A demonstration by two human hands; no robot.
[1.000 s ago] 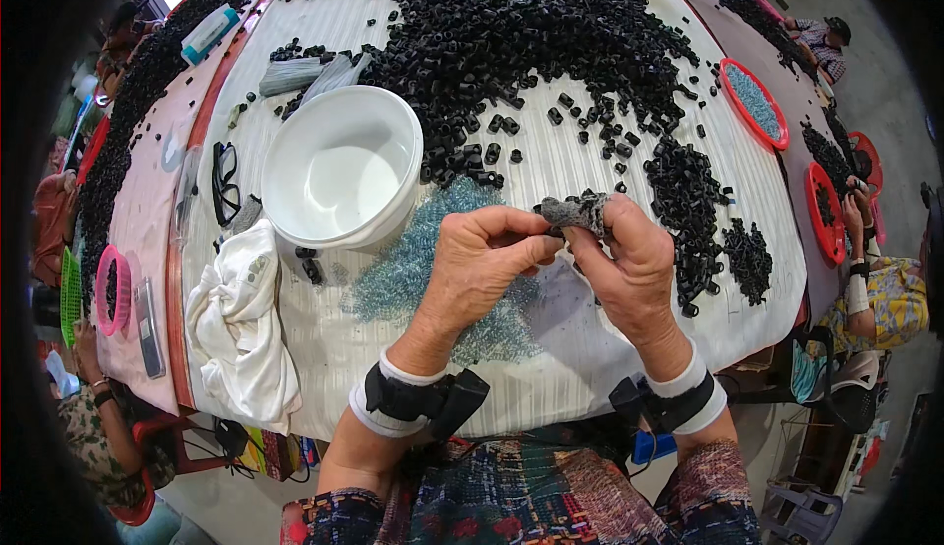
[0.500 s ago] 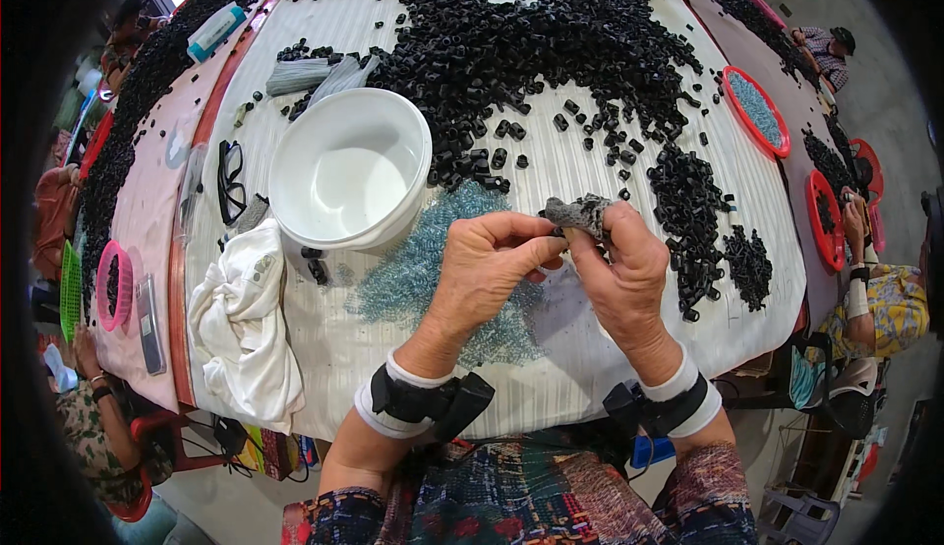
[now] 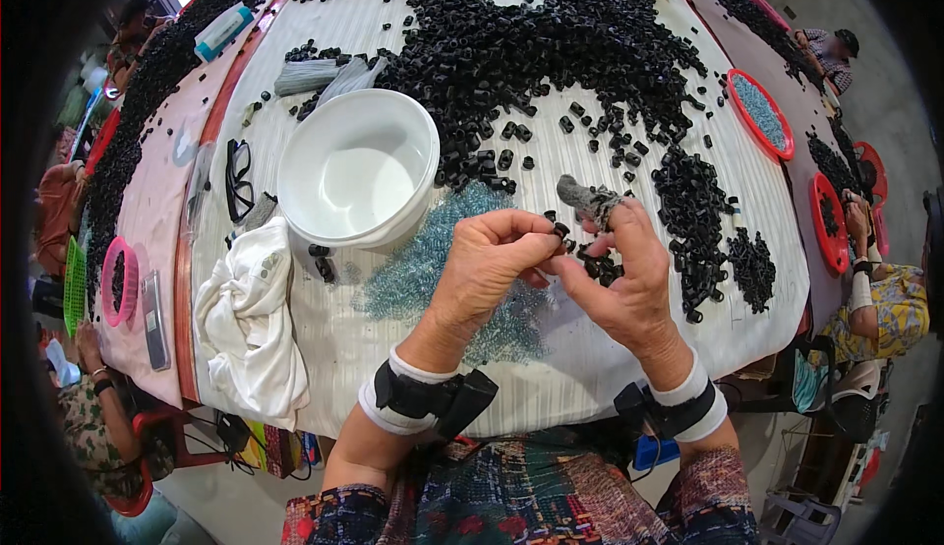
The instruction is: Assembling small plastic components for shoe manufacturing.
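Note:
My left hand (image 3: pixel 484 268) pinches a small black plastic part (image 3: pixel 560 232) between thumb and fingertips. Close against it is my right hand (image 3: pixel 634 284), its thumb at the left fingertips. A grey fabric finger cover (image 3: pixel 587 198) sits on its raised index finger. Several more black parts (image 3: pixel 602 268) show in the curl of the right hand's fingers. Beneath the left hand spreads a heap of tiny bluish, shiny pieces (image 3: pixel 418 274), perhaps springs. Just beyond both hands lies a large pile of black cylindrical parts (image 3: pixel 511 48).
A white bucket (image 3: pixel 359 232) stands left of the hands, near glasses (image 3: pixel 238 181) and a white cloth (image 3: pixel 251 333). Smaller black parts (image 3: pixel 749 270) lie at the right. A red basket (image 3: pixel 736 117) holds bluish pieces. Other people work along both sides.
My right index finger has lifted away from the left fingertips, and the right hand has opened somewhat. Black parts in the right hand now show. The view has shifted slightly.

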